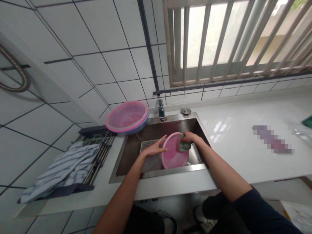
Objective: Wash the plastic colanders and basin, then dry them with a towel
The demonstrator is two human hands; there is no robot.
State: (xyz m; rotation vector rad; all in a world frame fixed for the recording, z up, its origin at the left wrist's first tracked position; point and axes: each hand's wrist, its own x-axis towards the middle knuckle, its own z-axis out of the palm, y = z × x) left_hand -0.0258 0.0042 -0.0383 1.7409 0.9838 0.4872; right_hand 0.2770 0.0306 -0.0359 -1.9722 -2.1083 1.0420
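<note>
A pink plastic basin (173,157) is tilted inside the steel sink, its inner side facing up toward me. My right hand (188,137) has closed on a green cloth (184,146) and presses it at the basin's upper right rim. The cloth hangs over the basin's inner wall. At the left rim, my left hand (154,149) has its fingers stretched out and its thumb spread apart from them. The thumb tip overlaps the basin's edge; whether the fingers touch the outside cannot be made out.
The sink (119,159) is set in a white counter (234,136). A faucet (161,110) and a drain strainer (186,111) are at its back edge. Stacked pink and blue basins (128,117) rest at the back left corner. A striped towel (70,164) lies on a rack (99,156).
</note>
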